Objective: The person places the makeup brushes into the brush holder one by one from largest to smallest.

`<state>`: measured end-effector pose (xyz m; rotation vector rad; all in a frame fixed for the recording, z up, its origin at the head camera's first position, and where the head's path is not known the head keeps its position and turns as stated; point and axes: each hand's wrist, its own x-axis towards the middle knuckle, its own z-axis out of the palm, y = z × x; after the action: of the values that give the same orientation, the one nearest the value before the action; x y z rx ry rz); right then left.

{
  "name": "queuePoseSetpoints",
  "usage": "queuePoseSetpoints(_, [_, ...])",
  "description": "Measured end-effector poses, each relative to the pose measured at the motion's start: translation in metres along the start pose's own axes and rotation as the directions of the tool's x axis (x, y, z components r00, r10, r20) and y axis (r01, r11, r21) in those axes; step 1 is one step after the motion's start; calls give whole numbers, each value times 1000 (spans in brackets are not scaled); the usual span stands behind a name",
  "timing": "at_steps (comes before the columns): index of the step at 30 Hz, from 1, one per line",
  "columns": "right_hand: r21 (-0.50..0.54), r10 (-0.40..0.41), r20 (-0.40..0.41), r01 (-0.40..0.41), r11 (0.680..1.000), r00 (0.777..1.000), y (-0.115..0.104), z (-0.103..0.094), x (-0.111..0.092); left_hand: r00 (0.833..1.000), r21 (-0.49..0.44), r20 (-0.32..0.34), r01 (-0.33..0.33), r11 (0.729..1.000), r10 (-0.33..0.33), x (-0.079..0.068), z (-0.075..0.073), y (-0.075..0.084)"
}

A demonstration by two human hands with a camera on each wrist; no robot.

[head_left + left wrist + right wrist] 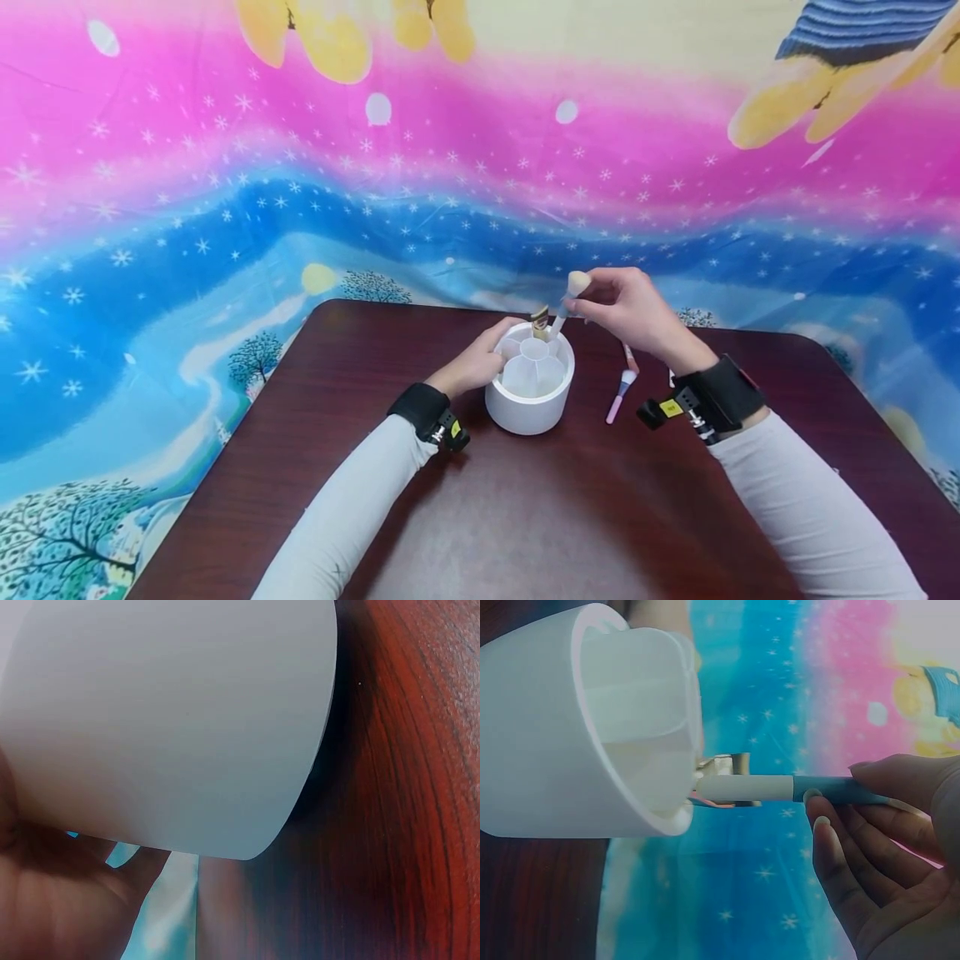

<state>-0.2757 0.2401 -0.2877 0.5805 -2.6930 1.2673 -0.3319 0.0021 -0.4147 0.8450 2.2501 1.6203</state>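
Note:
A white round brush holder [525,414] with petal-shaped compartments stands on the table. My left hand [477,360] grips its left side at the rim; in the left wrist view the holder's smooth wall [180,742] covers part of the fingers. Over the back right of the holder, my right hand [636,310] pinches a makeup brush [746,787] by its blue-grey section. The brush's pale bristles point up, and its white handle goes down to the compartments. Beside that handle a gold metallic item [540,321] sticks up from the holder.
A makeup brush with a pink handle [617,407] lies on the dark wooden table [360,358], right of the holder. Another brush [630,357] lies behind it, partly covered by my right hand. A printed cloth [480,167] hangs along the table's back edge.

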Motion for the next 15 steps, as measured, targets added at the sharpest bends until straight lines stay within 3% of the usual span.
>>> queuePoseSetpoints(9, [-36, 14, 14, -14, 999, 1000, 16, 13, 0, 1000, 7, -2, -5, 1000, 5, 1, 2, -2])
queuePoseSetpoints(15, [-53, 5, 71, -2, 999, 997, 22, 16, -1, 1000, 27, -6, 6, 1000, -5, 1, 0, -1])
